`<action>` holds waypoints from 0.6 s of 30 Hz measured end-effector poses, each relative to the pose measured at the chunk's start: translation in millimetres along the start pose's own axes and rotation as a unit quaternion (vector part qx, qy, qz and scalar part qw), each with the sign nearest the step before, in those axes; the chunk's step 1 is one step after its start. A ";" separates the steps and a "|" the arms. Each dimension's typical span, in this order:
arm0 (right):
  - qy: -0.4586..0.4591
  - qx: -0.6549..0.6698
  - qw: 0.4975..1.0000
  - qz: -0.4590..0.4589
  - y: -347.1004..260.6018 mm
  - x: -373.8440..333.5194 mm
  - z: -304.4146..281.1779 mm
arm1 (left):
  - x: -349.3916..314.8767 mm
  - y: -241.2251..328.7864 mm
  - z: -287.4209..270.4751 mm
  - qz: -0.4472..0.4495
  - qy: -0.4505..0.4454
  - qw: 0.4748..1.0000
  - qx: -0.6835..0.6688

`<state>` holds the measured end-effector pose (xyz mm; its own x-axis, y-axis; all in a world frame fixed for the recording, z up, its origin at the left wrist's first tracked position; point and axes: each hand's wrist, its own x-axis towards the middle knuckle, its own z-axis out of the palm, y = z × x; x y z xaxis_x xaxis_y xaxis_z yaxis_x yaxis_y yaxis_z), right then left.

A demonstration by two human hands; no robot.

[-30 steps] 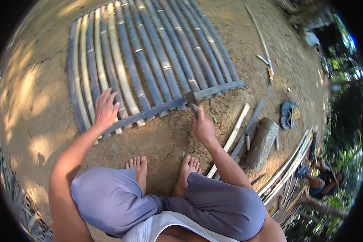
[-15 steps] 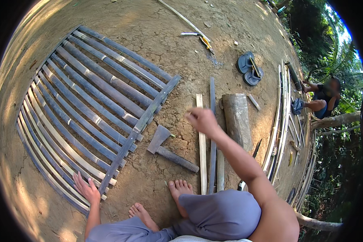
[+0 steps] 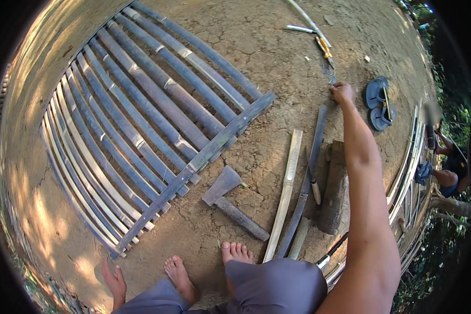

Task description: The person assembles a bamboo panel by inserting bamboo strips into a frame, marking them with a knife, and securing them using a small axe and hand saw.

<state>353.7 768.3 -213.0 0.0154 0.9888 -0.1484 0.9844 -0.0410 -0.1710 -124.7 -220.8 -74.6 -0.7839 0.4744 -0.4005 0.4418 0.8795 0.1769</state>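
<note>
At the far right of the ground, my right arm is stretched out and my right hand [image 3: 343,92] is at the edge of a small pile of thin grey metal pieces [image 3: 328,75] that look like nails. Its fingers are pinched together; what is between them is hidden. Yellow-handled pliers [image 3: 324,48] lie just beyond the pile. Low on the left, my left hand [image 3: 115,280] is open with fingers stretched, just off the near corner of a bamboo slat panel [image 3: 157,112]. A dark crossbar [image 3: 199,163] runs along the panel's near right end.
A hatchet [image 3: 235,204] lies before my feet. Right of it are a pale bamboo strip [image 3: 286,191], a dark strip [image 3: 310,159], a pointed wooden-handled tool [image 3: 316,192] and a log [image 3: 334,193]. Sandals [image 3: 380,103] lie beyond; another person [image 3: 450,162] sits at far right.
My right hand has moved forward and right from above the strips to the small metal pieces. My left hand has come off the panel's slats. The view has shifted.
</note>
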 end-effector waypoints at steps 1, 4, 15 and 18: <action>-0.010 -0.008 1.000 -0.011 -8.9 0.6 12.6 | -33.2 -12.3 -10.1 -0.029 0.007 1.000 0.001; -0.029 -0.098 0.990 -0.099 0.2 23.2 30.1 | -104.1 -20.8 -18.8 -0.080 0.046 0.996 -0.010; -0.011 -0.116 0.973 -0.202 0.4 67.4 20.7 | -77.2 38.1 -17.2 -0.047 0.069 0.994 -0.075; -0.202 0.217 0.929 -0.223 -101.4 -76.7 4.5 | -34.6 100.0 -33.4 -0.017 0.009 0.975 -0.222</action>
<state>251.9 695.9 -188.7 -0.5302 0.7901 -0.3075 0.7122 0.2182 -0.6672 -68.0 -148.0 -13.1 -0.8043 0.4410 -0.3983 0.1855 0.8231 0.5368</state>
